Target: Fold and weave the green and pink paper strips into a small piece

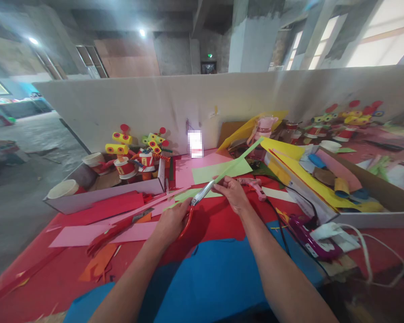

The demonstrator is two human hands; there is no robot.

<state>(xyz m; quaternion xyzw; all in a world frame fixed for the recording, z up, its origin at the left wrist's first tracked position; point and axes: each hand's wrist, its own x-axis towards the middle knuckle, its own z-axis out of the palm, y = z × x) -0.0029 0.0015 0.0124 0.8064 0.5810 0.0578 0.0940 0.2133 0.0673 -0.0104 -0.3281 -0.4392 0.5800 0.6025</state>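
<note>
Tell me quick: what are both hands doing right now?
Left hand: closed on the red-handled scissors.
Right hand: pinching the green paper strip at the blades.

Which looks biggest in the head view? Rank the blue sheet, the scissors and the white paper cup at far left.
1. blue sheet, by far, though nearest the camera.
2. scissors, in the left hand.
3. white paper cup; it sits farther off, so its rank against the scissors is unsure.

Bare blue sheet (215,278) lies open in front; glue gun (308,240) and box (357,211) crowd the right.
</note>
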